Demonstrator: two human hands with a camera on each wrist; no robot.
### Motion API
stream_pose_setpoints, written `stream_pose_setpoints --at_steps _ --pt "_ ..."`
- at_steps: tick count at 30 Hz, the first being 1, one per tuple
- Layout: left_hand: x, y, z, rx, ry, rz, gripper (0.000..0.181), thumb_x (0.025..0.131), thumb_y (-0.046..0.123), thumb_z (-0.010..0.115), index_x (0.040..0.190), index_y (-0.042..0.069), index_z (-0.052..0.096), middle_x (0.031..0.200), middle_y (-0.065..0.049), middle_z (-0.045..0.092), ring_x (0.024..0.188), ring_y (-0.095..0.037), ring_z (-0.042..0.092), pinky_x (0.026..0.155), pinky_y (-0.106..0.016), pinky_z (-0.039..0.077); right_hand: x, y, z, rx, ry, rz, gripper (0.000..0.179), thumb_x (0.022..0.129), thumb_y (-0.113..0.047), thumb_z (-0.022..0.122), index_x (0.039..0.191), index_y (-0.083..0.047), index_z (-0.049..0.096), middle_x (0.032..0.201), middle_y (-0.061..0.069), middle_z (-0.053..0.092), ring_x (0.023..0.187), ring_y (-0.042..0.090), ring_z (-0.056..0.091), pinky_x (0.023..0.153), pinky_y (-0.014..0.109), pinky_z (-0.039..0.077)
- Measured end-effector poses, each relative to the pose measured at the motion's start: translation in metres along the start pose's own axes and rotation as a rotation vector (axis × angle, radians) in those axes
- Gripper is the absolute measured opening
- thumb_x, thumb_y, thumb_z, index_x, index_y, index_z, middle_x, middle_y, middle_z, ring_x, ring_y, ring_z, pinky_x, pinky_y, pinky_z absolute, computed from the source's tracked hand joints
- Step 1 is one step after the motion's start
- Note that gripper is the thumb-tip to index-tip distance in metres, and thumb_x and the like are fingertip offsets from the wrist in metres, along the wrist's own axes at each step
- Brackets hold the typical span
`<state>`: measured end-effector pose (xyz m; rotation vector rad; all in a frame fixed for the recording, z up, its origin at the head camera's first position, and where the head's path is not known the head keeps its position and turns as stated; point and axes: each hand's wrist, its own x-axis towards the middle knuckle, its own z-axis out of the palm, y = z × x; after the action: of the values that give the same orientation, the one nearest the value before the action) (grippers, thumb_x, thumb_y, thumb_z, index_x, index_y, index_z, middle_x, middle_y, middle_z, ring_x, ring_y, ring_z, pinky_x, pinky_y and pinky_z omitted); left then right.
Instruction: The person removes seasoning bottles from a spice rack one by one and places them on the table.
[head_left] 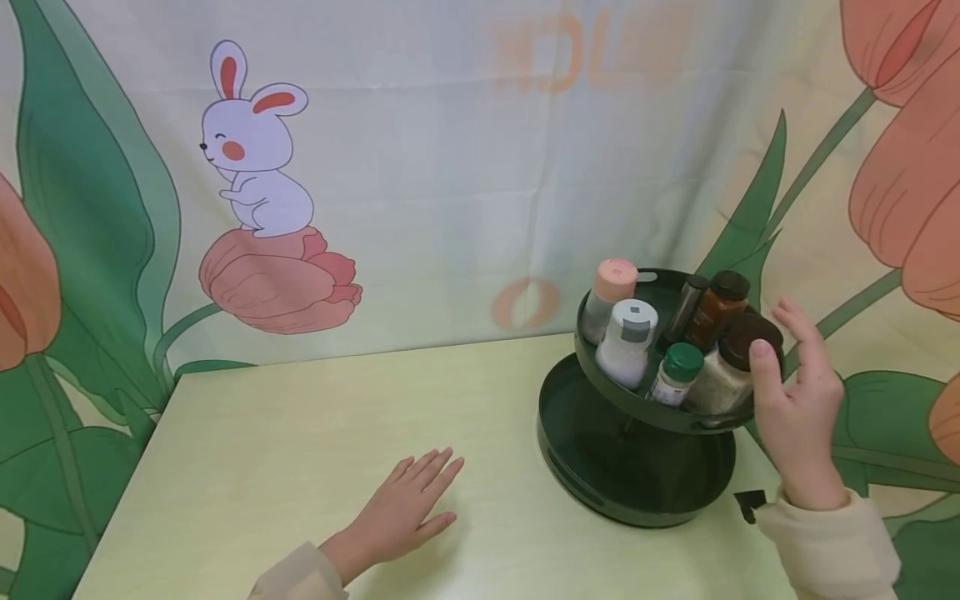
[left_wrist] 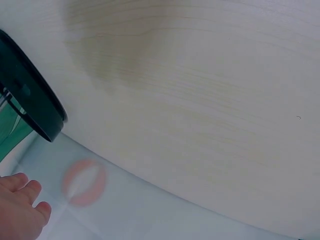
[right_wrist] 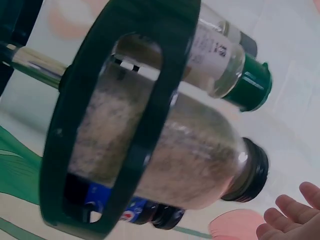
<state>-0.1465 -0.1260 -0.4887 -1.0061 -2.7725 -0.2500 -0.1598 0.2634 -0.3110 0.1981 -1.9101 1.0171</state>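
My right hand [head_left: 804, 408] is raised beside the upper tier of a dark green two-tier rack [head_left: 648, 408], thumb and fingers spread. Nearest to it is a clear jar [head_left: 720, 385] of pale, speckled contents with a dark brown lid. In the right wrist view a gap separates the fingertips [right_wrist: 290, 212] from this jar [right_wrist: 195, 155]. A small green-capped bottle [head_left: 675, 375] stands next to the jar. Low over the table, left of the rack, my left hand [head_left: 401, 508] has straight fingers and holds nothing.
The upper tier also carries a pink-capped bottle [head_left: 611, 300], a white-capped bottle [head_left: 626, 346], a slim dark bottle [head_left: 684, 308] and a brown bottle [head_left: 716, 312]. Below is the rack's wider lower tier [head_left: 637, 479]. A printed cloth [head_left: 420, 183] hangs behind the pale table [head_left: 262, 450].
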Motion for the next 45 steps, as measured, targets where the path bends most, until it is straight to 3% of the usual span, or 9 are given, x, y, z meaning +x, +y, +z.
stream_pose_setpoints --at_steps 8,16,27,36,45 --pt "0.001 0.001 0.000 -0.023 0.032 0.012 0.063 0.086 0.039 0.050 0.139 0.015 0.027 0.141 -0.007 0.034 0.127 -0.023 0.036 0.101 -0.047 0.030 0.002 0.018 -0.006 -0.026 -0.005 0.242 0.035 0.089 -0.016 0.048 0.124 -0.010 0.050 0.132 0.003 0.046 0.124 0.003 0.037 0.103 0.020 0.028" --pt "-0.001 -0.001 0.005 0.006 0.075 0.031 0.062 0.085 0.039 0.052 0.137 0.013 0.031 0.138 -0.008 0.039 0.124 -0.023 0.040 0.099 -0.045 0.033 0.001 0.034 -0.007 -0.024 -0.006 0.411 0.039 0.092 -0.021 0.043 0.130 -0.015 0.043 0.136 0.005 0.041 0.126 0.006 0.035 0.107 0.026 0.024" --pt "0.000 -0.003 0.008 0.030 0.186 0.083 0.056 0.080 0.032 0.060 0.130 0.012 0.043 0.130 -0.006 0.048 0.117 -0.019 0.046 0.094 -0.041 0.038 -0.001 0.052 -0.003 -0.002 0.021 0.517 0.038 0.095 -0.021 0.034 0.130 -0.011 0.039 0.134 0.009 0.041 0.120 0.009 0.037 0.102 0.022 0.028" --pt "0.002 -0.005 0.009 0.005 0.251 0.108 0.052 0.081 0.031 0.059 0.127 0.012 0.047 0.124 -0.003 0.053 0.113 -0.015 0.050 0.092 -0.038 0.040 -0.005 0.065 -0.001 0.028 0.011 0.623 0.043 0.094 -0.020 0.032 0.136 -0.009 0.030 0.142 0.009 0.030 0.130 0.008 0.025 0.110 0.031 0.017" --pt "0.006 -0.004 0.006 -0.024 0.307 0.139 0.047 0.082 0.029 0.057 0.124 0.010 0.050 0.118 -0.002 0.058 0.104 -0.014 0.055 0.088 -0.034 0.043 -0.007 0.075 0.003 0.097 0.000 0.740 0.049 0.094 -0.022 0.031 0.140 -0.008 0.022 0.147 0.007 0.017 0.133 0.007 0.014 0.111 0.027 0.012"
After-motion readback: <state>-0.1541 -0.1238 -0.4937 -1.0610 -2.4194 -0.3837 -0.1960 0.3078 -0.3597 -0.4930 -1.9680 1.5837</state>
